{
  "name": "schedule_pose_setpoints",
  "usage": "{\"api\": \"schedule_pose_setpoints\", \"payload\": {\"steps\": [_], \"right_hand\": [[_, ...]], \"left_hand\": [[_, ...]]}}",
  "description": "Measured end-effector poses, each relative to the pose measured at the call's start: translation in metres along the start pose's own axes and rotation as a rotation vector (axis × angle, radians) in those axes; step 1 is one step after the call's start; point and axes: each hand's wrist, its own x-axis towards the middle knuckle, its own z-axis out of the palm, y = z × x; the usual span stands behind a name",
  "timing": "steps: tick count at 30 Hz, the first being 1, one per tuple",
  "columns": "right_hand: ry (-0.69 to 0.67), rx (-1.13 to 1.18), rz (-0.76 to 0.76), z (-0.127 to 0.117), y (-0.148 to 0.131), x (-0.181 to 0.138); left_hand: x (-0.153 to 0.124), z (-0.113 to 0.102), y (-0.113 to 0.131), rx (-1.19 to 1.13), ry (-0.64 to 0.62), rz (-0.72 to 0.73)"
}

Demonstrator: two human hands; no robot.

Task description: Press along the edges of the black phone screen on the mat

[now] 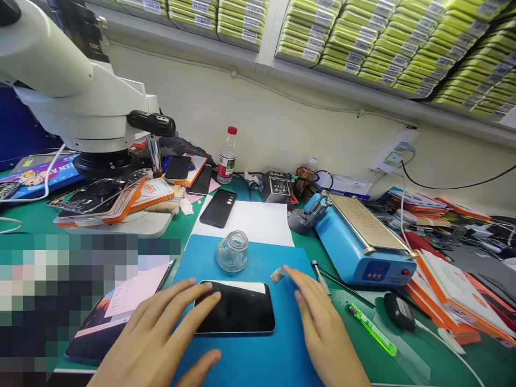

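The phone (236, 306), thin, stiff, slick-glassed and likely fragile, lay flat on the mat (258, 355) near the table's front edge, best gripped by its long edges; the left hand (161, 333) rested open fingers on it, the right hand (322, 322) open beside.

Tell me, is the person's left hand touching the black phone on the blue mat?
Touching. The head view shows the left hand with its fingers lying across the left end of the black phone on the blue mat.
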Motion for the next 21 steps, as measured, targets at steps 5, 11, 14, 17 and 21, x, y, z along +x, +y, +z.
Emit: {"api": "schedule_pose_setpoints", "payload": {"steps": [5,11,14,17,21], "right_hand": [[-0.072,-0.236,-0.188,0.006,0.001,0.009],[-0.044,-0.230,-0.138,0.018,0.009,0.019],[0.021,-0.209,-0.162,0.017,0.007,0.018],[0.053,-0.199,-0.173,0.015,0.002,0.018],[0.054,-0.142,-0.164,0.012,0.001,0.021]], "left_hand": [[0.031,0.014,-0.003,0.246,0.022,0.115],[0.037,0.015,-0.004,0.106,-0.092,0.030],[0.037,0.016,-0.003,0.043,-0.149,-0.029],[0.037,0.021,0.001,-0.007,-0.156,-0.061],[0.034,0.031,0.004,-0.077,-0.090,-0.091]]}}
